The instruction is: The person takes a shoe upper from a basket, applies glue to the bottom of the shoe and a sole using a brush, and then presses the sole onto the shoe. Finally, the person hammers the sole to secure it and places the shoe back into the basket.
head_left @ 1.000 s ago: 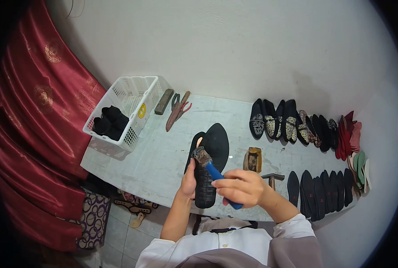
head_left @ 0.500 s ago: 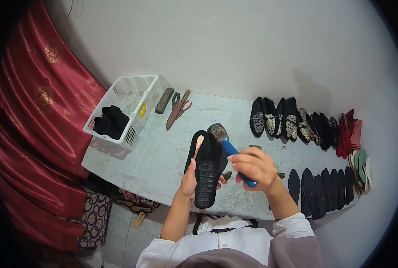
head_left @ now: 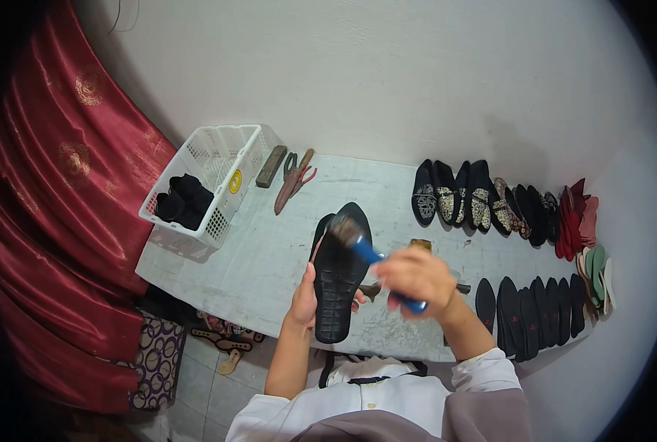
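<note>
My left hand (head_left: 306, 298) is wrapped round a black shoe (head_left: 336, 295), held above the table with its ridged sole facing me and its toe pointing away. The thumb lies along the shoe's left side, and some fingertips show at its right. In my right hand (head_left: 420, 280) is a hammer, its blue handle (head_left: 367, 251) slanting up to the left. The worn hammer head (head_left: 344, 230), smeared by motion, overlaps the front part of the sole. Behind the right hand, a small yellowish-brown item (head_left: 420, 243) on the table is partly hidden.
A white plastic basket (head_left: 229, 210) with black shoes (head_left: 186, 202) stands at the left. Beside it are a dark block (head_left: 271, 166) and pliers (head_left: 308, 177). Decorated shoes (head_left: 480, 197) line the back right; black soles (head_left: 509, 317) lie in front. A red curtain (head_left: 70, 221) hangs left.
The hammer has swung left and slightly down over the sole. The shoe has turned, its sole now facing me more fully and covering most of the light strip at its left.
</note>
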Demonstrator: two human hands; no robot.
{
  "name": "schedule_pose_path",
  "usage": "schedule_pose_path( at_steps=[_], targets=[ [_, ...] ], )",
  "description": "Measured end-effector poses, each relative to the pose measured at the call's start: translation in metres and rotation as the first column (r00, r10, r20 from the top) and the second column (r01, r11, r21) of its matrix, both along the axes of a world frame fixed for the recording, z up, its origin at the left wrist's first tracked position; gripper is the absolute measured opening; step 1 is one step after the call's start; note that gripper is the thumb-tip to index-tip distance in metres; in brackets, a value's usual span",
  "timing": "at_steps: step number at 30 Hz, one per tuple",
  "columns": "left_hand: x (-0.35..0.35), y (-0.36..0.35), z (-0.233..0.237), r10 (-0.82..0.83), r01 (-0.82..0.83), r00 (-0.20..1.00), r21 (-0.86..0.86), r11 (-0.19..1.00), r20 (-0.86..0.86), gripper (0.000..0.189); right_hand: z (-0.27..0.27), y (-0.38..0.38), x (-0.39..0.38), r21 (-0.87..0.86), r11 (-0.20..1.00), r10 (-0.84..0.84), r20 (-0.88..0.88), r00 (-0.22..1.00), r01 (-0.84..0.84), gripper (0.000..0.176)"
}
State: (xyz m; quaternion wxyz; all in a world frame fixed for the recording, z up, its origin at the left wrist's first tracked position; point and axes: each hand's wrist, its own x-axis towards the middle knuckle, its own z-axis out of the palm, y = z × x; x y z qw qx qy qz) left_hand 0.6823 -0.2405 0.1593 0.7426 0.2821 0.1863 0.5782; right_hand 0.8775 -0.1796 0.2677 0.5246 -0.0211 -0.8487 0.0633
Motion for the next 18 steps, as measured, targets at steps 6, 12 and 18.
schedule_pose_path(
  at_steps=[6, 12, 18],
  targets=[
    [0.0, -0.002, -0.004, -0.024, 0.027, 0.998, 0.055, 0.998, -0.059, 0.073, 0.005, -0.012, 0.001, 0.033, 0.996, 0.075, 0.084, 0.994, -0.078, 0.038],
    [0.006, -0.002, -0.001, -0.004, 0.004, 0.999, 0.001, 1.0, -0.051, 0.077, 0.004, 0.005, 0.009, -0.028, 0.999, -0.029, -0.037, 0.999, 0.028, 0.037],
    [0.007, 0.002, -0.001, -0.021, 0.022, 0.997, 0.005, 1.0, -0.075, 0.081, -0.003, 0.008, 0.006, -0.068, 0.994, -0.089, -0.082, 0.993, 0.083, 0.037]
  ],
)
